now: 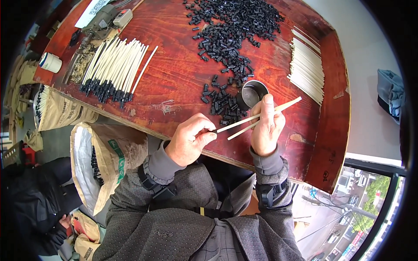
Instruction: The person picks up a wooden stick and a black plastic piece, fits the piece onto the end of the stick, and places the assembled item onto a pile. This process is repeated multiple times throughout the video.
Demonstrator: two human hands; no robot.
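Between thumb and fingertips, my left hand (188, 138) pinches a small black plastic cap (213, 131) at the tip of a pale wooden stick (237, 123). My right hand (268, 128) is closed round that stick and a second stick (242, 131), whose near end is bare and points toward my left hand. The sticks' far ends jut out past my right thumb. Just beyond the right hand stands a metal cup (254, 93), partly hidden by it. Loose black caps (226, 105) lie left of the cup, spreading from a large pile (237, 26) at the far side.
Black-tipped sticks (114, 67) lie bundled on the left of the red wooden table (174, 65). Bare sticks (307, 69) line the raised right edge. A white container (51, 62) stands at the left corner. An open paper sack (126, 148) sits below; another person (43, 195) is beside it.
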